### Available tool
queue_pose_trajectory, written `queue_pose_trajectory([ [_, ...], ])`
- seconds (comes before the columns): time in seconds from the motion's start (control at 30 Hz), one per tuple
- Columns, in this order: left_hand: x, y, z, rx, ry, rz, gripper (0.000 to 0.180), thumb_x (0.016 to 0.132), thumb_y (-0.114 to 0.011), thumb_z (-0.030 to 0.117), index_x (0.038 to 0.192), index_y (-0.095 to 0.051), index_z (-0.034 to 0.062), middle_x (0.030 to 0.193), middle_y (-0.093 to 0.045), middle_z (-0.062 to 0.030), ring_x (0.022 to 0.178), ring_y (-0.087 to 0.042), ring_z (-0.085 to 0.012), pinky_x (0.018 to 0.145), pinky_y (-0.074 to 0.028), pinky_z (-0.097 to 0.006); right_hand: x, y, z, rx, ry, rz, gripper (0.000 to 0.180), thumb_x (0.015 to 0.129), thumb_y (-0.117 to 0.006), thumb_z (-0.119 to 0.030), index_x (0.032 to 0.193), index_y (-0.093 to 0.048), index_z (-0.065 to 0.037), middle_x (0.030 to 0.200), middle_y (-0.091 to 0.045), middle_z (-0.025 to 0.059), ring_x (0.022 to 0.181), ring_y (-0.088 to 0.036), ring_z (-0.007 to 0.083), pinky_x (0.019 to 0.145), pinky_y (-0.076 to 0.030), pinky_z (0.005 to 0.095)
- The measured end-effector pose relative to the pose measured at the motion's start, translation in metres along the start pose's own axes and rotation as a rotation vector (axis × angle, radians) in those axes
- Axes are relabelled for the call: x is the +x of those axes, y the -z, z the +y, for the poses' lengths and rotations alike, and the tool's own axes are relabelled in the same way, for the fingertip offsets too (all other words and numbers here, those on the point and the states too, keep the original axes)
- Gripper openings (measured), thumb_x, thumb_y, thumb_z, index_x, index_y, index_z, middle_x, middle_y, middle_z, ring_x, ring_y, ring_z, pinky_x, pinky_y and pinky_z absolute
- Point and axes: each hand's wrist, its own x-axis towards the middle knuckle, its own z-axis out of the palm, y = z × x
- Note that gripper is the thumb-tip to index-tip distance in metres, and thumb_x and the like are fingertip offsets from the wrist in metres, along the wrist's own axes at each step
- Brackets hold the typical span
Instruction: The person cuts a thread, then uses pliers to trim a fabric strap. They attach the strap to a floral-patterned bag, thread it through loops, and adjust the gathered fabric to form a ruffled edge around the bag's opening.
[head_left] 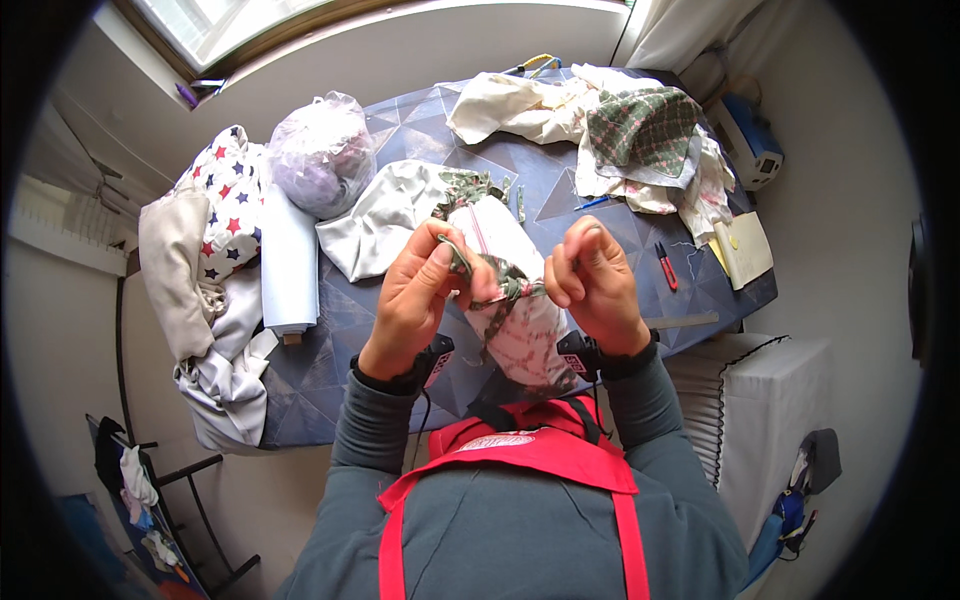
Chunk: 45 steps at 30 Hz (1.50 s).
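My left hand point(418, 295) pinches a narrow green fabric strip point(456, 254) between thumb and fingers. Level with it, my right hand point(600, 285) is held with its fingers curled and thumb pressed in; whatever it may grip is too small to make out. Below and between both hands, a white and pink patterned cloth piece point(525, 350) with a green plaid band point(512, 293) tied or gathered across it hangs over the table's near edge. Beyond the hands, its white part point(492, 228) with a pinkish line lies next to a grey-white cloth point(385, 215).
On the blue patterned table point(400, 120) lie red-handled thread snips point(666, 268), a ruler point(690, 320), a blue pen point(591, 202) and a notepad point(748, 250). Piled fabrics point(640, 130) cover the far right. At left are a pale blue roll point(290, 260), a stuffed plastic bag point(322, 155) and star-printed cloth point(222, 190).
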Motion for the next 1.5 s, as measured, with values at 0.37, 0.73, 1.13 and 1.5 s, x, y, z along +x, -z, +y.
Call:
queue_pose_trajectory([
  [0.37,-0.016,0.022,-0.008,0.097,0.136,-0.011,0.024,0.108,-0.040,0.018,0.091,-0.050,0.0035,0.063,-0.038,0.0030,0.059,-0.034,-0.0075,0.057,-0.028,-0.023,-0.013,0.006,-0.034,-0.759,-0.272,0.017,0.017,0.100,-0.051,-0.008,0.085,-0.055,-0.003,0.070,-0.045,-0.0051,0.064,-0.038,0.0038,0.057,-0.034,0.0220],
  [0.73,0.039,-0.024,0.004,-0.091,0.090,-0.073,0.026,0.109,-0.033,0.024,0.099,-0.047,0.0046,0.079,-0.055,-0.0084,0.077,-0.056,-0.0210,0.075,-0.046,-0.031,-0.022,-0.018,-0.032,-1.636,0.947,0.272,0.027,0.093,-0.064,-0.016,0.118,-0.059,-0.007,0.114,-0.062,0.0082,0.101,-0.059,0.0216,0.086,-0.044,0.0354],
  [1.13,0.051,-0.039,-0.018,-0.156,0.143,-0.087,0.021,0.108,-0.037,0.020,0.096,-0.045,0.0048,0.068,-0.037,0.0015,0.062,-0.035,-0.0109,0.058,-0.030,-0.024,-0.066,-0.010,0.029,-1.809,0.720,-0.220,0.009,0.077,-0.064,-0.008,0.086,-0.063,-0.007,0.081,-0.059,0.0020,0.091,-0.064,0.0182,0.074,-0.053,0.0282],
  [1.5,0.038,-0.025,-0.020,-0.603,0.074,0.019,0.021,0.108,-0.036,0.027,0.098,-0.044,0.0104,0.070,-0.036,0.0029,0.064,-0.034,-0.0105,0.057,-0.031,-0.024,-0.104,0.003,0.018,-1.142,-0.024,0.557,0.035,0.082,-0.080,-0.031,0.092,-0.061,-0.004,0.077,-0.059,0.0064,0.067,-0.054,0.0141,0.059,-0.044,0.0294],
])
